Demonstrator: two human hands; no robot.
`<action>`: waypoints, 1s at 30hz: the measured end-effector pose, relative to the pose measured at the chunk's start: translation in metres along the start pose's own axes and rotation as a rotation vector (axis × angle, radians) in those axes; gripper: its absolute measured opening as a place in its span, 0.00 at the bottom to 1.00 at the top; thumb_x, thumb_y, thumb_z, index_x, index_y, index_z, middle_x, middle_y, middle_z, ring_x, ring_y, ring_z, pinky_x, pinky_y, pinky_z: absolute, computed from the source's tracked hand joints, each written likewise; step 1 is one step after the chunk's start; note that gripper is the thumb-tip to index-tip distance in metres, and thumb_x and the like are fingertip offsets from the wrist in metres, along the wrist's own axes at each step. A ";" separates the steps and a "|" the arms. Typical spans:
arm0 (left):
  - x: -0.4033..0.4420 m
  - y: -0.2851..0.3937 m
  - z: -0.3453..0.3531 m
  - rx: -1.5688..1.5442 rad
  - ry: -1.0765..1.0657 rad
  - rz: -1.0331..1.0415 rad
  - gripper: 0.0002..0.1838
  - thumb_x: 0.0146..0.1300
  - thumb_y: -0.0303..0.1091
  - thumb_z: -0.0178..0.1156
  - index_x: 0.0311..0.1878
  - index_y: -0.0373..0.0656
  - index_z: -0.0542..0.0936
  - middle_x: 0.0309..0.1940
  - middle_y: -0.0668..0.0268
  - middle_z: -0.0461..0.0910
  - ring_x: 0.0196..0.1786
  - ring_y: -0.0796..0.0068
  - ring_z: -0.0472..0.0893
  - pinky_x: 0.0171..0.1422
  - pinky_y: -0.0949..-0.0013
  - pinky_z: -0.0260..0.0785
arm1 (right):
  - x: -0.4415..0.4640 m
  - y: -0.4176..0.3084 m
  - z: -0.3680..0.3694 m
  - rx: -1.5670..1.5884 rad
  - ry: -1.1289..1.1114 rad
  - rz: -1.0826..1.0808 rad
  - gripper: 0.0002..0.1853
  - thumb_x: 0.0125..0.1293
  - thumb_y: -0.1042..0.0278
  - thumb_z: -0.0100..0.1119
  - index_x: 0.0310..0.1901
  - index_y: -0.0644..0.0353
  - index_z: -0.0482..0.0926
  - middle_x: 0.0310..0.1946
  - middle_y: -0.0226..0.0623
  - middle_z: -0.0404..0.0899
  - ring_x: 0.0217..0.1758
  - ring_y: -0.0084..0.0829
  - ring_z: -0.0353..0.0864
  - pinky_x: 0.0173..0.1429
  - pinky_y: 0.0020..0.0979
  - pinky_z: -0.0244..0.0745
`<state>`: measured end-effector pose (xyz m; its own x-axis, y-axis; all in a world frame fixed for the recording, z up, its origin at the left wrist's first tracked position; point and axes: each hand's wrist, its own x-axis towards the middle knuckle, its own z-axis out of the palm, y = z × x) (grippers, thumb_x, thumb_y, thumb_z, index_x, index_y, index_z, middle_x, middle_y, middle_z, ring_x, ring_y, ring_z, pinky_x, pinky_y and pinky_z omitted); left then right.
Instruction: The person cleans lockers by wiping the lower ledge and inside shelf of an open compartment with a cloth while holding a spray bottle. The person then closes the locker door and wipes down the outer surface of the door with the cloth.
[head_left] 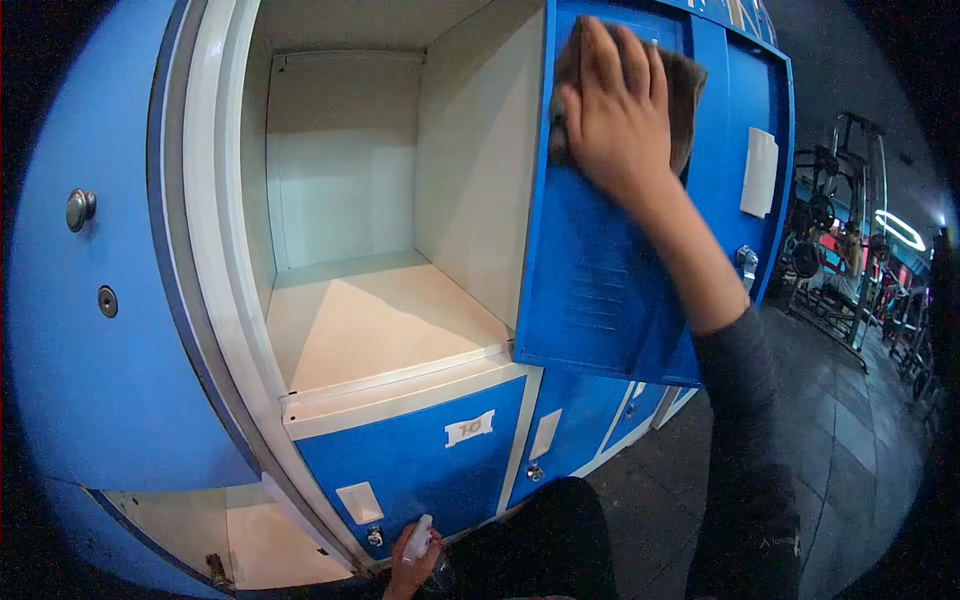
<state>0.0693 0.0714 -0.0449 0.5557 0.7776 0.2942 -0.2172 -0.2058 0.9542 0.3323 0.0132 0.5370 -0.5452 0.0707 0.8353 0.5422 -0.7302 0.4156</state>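
My right hand (622,115) presses a dark grey-brown cloth (684,100) flat on the inner face of the open blue locker door (590,235), near its top. The fingers point up and lie over the cloth. Low down, my left hand (412,565) is wrapped round a bottle with a whitish spray head (420,538), in front of the closed blue door marked 70 (400,445). The bottle's body is mostly hidden. Left of the open door is the open cream-coloured compartment (345,170), with nothing seen inside it.
Another blue door with a round knob (79,210) stands at the left, above an open lower compartment (280,545). More closed blue lockers (565,430) run to the right. Gym racks and weights (845,240) stand on the dark floor (800,430) at the far right.
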 end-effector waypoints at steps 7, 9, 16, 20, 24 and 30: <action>0.001 -0.021 0.004 -0.357 -0.003 0.105 0.23 0.62 0.25 0.59 0.61 0.36 0.69 0.41 0.59 0.76 0.43 0.70 0.76 0.46 0.68 0.71 | 0.034 0.014 0.010 0.002 -0.049 -0.005 0.30 0.65 0.55 0.45 0.62 0.71 0.65 0.62 0.47 0.64 0.67 0.42 0.58 0.71 0.42 0.49; 0.000 -0.011 0.003 -0.199 0.009 0.210 0.23 0.62 0.24 0.59 0.60 0.35 0.69 0.41 0.58 0.76 0.43 0.70 0.76 0.46 0.68 0.71 | 0.037 0.014 0.010 -0.042 -0.024 0.055 0.30 0.65 0.52 0.46 0.60 0.71 0.67 0.61 0.46 0.67 0.66 0.41 0.60 0.70 0.42 0.51; 0.000 0.008 0.000 -0.279 -0.033 -0.158 0.27 0.63 0.36 0.60 0.63 0.39 0.68 0.38 0.66 0.74 0.39 0.74 0.74 0.41 0.71 0.67 | 0.039 0.025 -0.001 -0.342 -0.313 0.308 0.37 0.66 0.46 0.45 0.65 0.73 0.60 0.68 0.47 0.58 0.73 0.44 0.51 0.75 0.45 0.40; 0.002 0.039 0.008 0.064 -0.041 0.085 0.24 0.66 0.39 0.57 0.62 0.38 0.68 0.34 0.65 0.73 0.37 0.73 0.74 0.41 0.67 0.67 | 0.028 0.006 -0.036 -0.392 -0.504 0.231 0.34 0.64 0.44 0.49 0.57 0.70 0.71 0.54 0.43 0.73 0.60 0.38 0.65 0.62 0.40 0.57; 0.006 0.022 -0.002 0.090 -0.096 0.041 0.24 0.65 0.33 0.57 0.62 0.37 0.68 0.35 0.64 0.74 0.37 0.73 0.75 0.42 0.67 0.68 | -0.050 -0.018 -0.052 -0.419 -0.332 0.122 0.36 0.62 0.41 0.51 0.54 0.72 0.73 0.51 0.49 0.74 0.58 0.39 0.66 0.61 0.39 0.58; 0.001 0.012 0.004 -0.065 -0.016 0.059 0.20 0.60 0.22 0.58 0.56 0.35 0.70 0.35 0.64 0.76 0.39 0.73 0.77 0.46 0.67 0.71 | -0.135 -0.068 -0.131 -0.245 -0.676 0.152 0.39 0.59 0.42 0.52 0.59 0.73 0.69 0.64 0.57 0.64 0.65 0.44 0.62 0.65 0.45 0.56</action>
<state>0.0707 0.0672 -0.0327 0.5530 0.7557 0.3509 -0.3013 -0.2112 0.9298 0.2856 -0.0355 0.3488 0.0810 0.3023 0.9498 0.3792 -0.8906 0.2511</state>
